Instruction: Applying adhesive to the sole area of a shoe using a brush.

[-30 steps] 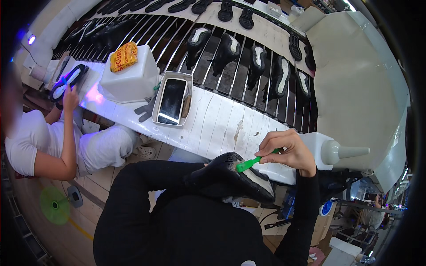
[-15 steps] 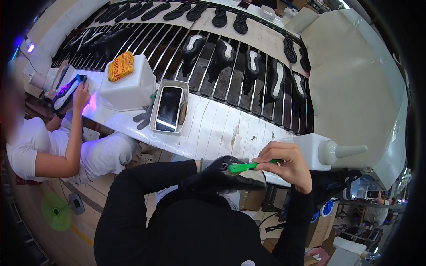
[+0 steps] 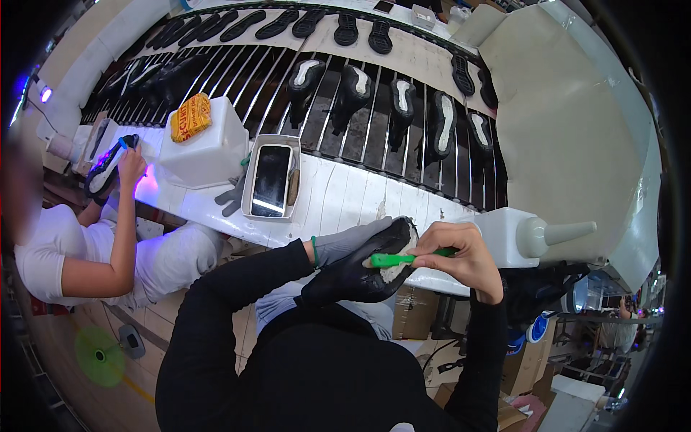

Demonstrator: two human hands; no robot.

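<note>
My left hand (image 3: 344, 243), in a grey glove, is closed around the side of a black shoe upper (image 3: 349, 279) held over my lap. The shoe's underside is turned up and to the right, showing a pale strip along its middle. Between the fingertips and thumb of my right hand (image 3: 464, 258) is a brush with a green handle (image 3: 389, 261), like a toothbrush. Its left end lies over the shoe's underside at the pale strip; I cannot make out the bristles.
Several black shoe uppers (image 3: 444, 126) lie on the roller conveyor (image 3: 324, 129), with black soles (image 3: 345, 30) on the ledge behind. A white box (image 3: 205, 147), a tray with a phone (image 3: 272, 180) and a white spouted bottle (image 3: 504, 237) stand on the bench. Left, a co-worker (image 3: 93, 252) handles another shoe.
My left hand has raised and turned the shoe, so more of its underside and my grey glove show. The brush stays at the underside in my right hand.
</note>
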